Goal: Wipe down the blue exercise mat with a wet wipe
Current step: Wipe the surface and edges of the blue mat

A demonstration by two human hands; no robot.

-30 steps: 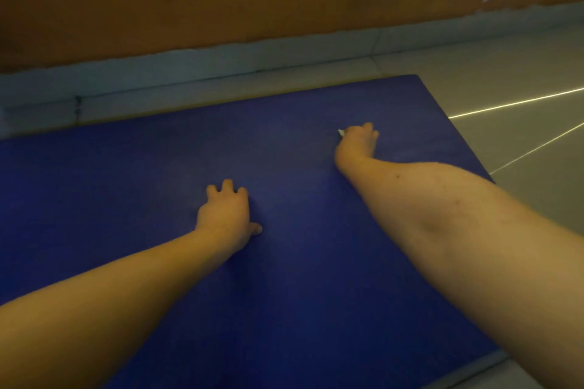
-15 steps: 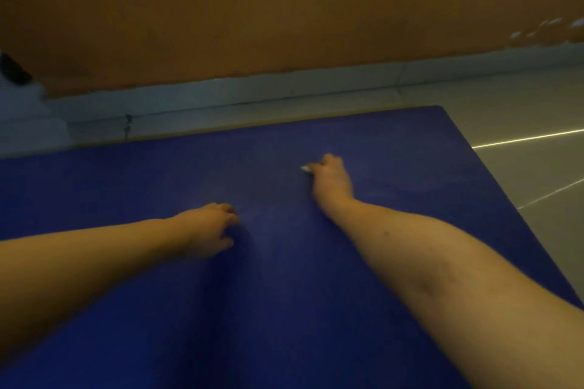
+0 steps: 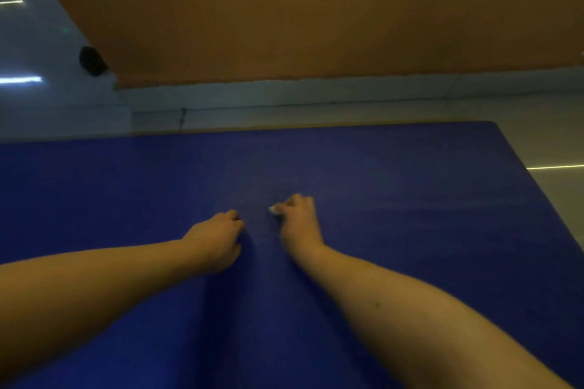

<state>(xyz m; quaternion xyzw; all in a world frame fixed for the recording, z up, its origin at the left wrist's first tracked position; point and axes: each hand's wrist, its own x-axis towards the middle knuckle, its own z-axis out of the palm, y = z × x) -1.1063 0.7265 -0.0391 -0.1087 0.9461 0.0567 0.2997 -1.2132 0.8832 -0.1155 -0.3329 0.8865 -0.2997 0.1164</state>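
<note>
The blue exercise mat [image 3: 410,199] lies flat on the floor and fills most of the lower view. My right hand [image 3: 300,221] rests on the mat near its middle, fingers curled over a white wet wipe [image 3: 273,209], of which only a small corner shows at the fingertips. My left hand [image 3: 218,240] lies on the mat just left of the right hand, its fingers bent against the surface and holding nothing. A narrow strip of mat separates the two hands.
An orange-brown wall [image 3: 316,16] with a grey skirting [image 3: 316,95] runs along the mat's far edge. Grey tiled floor [image 3: 553,142] shows at the right beyond the mat's corner. A small dark object [image 3: 92,60] sits on the wall at the upper left.
My right hand has slid left across the mat with the wipe and now sits close to my left hand. The view has tilted up, showing more wall.
</note>
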